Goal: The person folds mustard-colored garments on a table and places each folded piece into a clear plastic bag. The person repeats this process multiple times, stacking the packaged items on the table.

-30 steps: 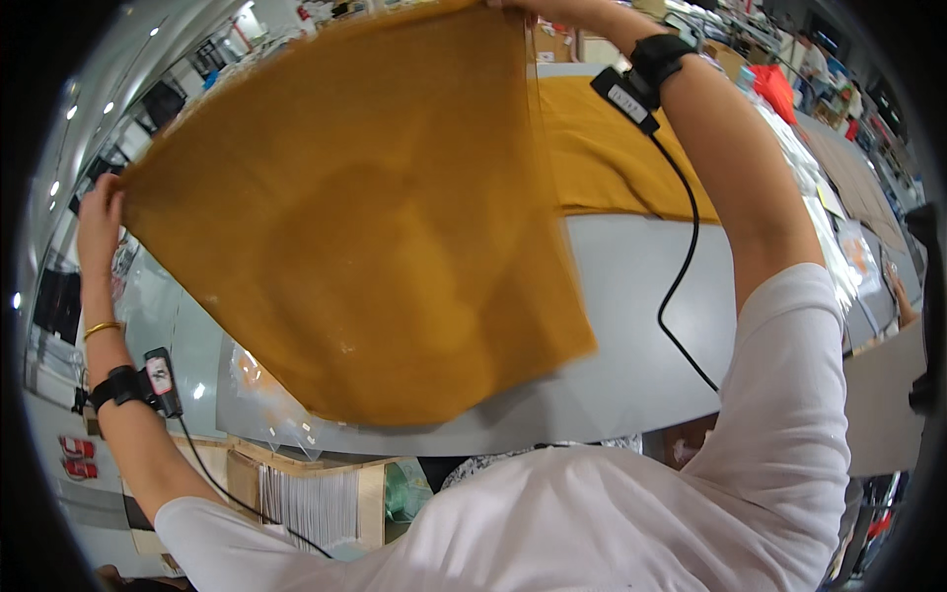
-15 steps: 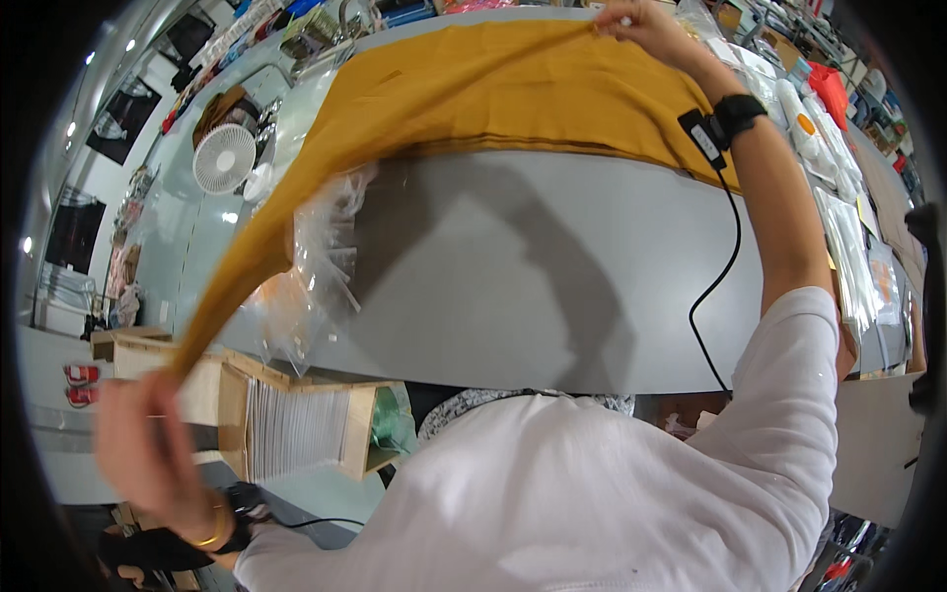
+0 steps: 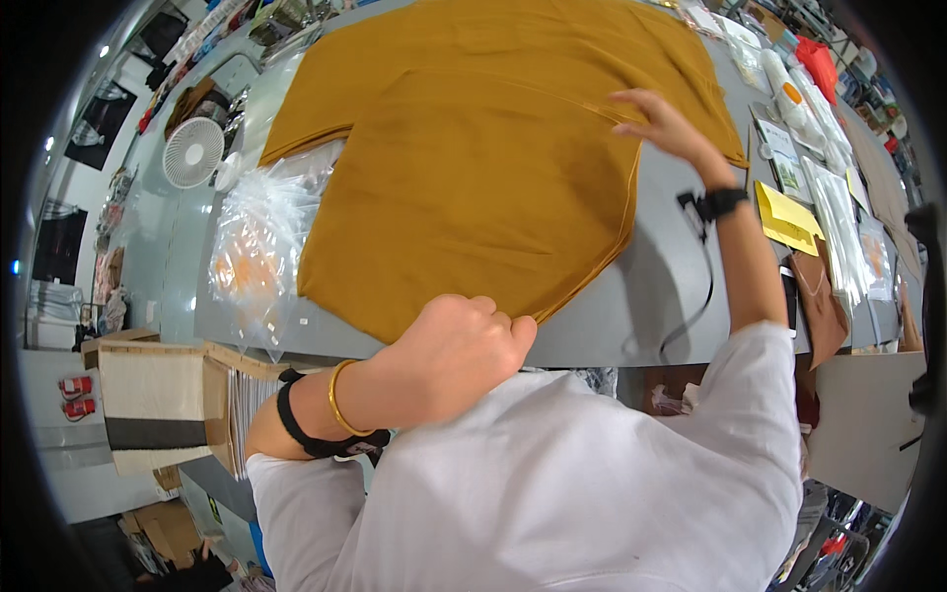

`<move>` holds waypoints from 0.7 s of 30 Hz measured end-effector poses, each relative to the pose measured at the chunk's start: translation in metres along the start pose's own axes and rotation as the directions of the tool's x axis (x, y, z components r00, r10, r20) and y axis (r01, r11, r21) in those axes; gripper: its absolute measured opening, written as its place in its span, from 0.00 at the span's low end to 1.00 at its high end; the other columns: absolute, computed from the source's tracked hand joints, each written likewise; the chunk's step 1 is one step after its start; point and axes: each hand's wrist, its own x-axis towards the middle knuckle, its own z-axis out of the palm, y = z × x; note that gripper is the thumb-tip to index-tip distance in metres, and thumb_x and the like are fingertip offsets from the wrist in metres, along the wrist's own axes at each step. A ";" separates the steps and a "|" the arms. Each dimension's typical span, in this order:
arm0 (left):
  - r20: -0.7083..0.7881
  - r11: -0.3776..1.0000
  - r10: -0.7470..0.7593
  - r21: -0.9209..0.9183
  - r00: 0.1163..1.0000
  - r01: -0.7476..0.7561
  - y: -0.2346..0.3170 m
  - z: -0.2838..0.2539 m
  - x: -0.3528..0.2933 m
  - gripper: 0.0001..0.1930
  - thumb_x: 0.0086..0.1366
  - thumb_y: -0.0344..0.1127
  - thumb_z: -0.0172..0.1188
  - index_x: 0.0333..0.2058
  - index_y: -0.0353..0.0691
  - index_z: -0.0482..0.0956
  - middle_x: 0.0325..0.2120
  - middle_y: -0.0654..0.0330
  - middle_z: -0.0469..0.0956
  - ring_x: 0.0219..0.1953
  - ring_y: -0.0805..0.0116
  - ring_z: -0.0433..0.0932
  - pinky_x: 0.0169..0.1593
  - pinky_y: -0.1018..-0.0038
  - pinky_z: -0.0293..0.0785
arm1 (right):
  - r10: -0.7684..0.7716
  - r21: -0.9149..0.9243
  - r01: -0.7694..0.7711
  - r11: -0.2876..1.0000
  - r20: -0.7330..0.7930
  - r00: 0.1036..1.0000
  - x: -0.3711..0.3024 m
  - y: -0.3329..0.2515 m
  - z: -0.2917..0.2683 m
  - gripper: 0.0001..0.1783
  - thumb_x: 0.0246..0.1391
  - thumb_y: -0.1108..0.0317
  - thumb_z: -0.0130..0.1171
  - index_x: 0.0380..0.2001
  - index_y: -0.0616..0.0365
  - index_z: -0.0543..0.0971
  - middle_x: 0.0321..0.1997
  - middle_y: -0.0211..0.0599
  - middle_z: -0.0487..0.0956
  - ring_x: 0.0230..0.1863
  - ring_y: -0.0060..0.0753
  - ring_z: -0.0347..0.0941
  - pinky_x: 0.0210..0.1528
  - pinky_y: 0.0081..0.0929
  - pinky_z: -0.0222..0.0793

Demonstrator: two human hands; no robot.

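A large mustard-yellow cloth [image 3: 473,197] covers much of the grey table, with one layer folded over the rest toward me. My left hand [image 3: 459,345] is a fist at its near edge, where the hem runs in under the thumb; the other fingertips are hidden. Over the right edge of the folded layer is my right hand [image 3: 666,128], thumb and fingers apart and nothing gripped. Whether its fingertips touch the fabric I cannot tell.
Clear plastic bags [image 3: 261,252] lie left of the cloth. A yellow paper [image 3: 786,217], a brown pouch [image 3: 819,301] and plastic sleeves [image 3: 838,232] line the right side. A white fan [image 3: 193,153] stands at the left; a wooden box [image 3: 212,400] sits below the table's left edge.
My left hand has swung from the far left to the middle near edge, bringing the cloth over. My right hand has come nearer and let go of the cloth.
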 end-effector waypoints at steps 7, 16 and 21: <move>-0.220 0.933 -0.050 -0.358 0.974 -0.033 -0.023 0.032 0.004 0.12 0.67 0.40 0.70 0.38 0.40 0.78 0.33 0.54 0.83 0.33 0.59 0.85 0.29 0.67 0.77 | -0.383 0.444 0.266 0.855 0.195 0.903 -0.125 -0.233 0.078 0.15 0.51 0.69 0.74 0.40 0.61 0.82 0.41 0.45 0.84 0.47 0.55 0.79 0.52 0.43 0.76; -0.280 0.882 -0.354 -0.417 0.893 0.219 -0.071 0.150 -0.093 0.41 0.54 0.30 0.71 0.68 0.39 0.69 0.71 0.43 0.61 0.74 0.44 0.63 0.71 0.54 0.69 | -0.082 0.433 0.009 0.901 0.150 0.985 -0.179 -0.216 0.071 0.04 0.59 0.78 0.65 0.37 0.64 0.80 0.34 0.42 0.80 0.37 0.44 0.76 0.41 0.34 0.71; -0.344 0.900 -0.387 0.061 0.856 0.431 -0.162 0.191 -0.152 0.24 0.62 0.28 0.59 0.59 0.35 0.78 0.62 0.44 0.76 0.66 0.45 0.73 0.70 0.55 0.71 | 0.222 0.571 -0.208 0.794 0.046 0.974 -0.216 -0.193 0.073 0.05 0.70 0.77 0.55 0.46 0.65 0.77 0.43 0.33 0.81 0.44 0.26 0.75 0.49 0.26 0.71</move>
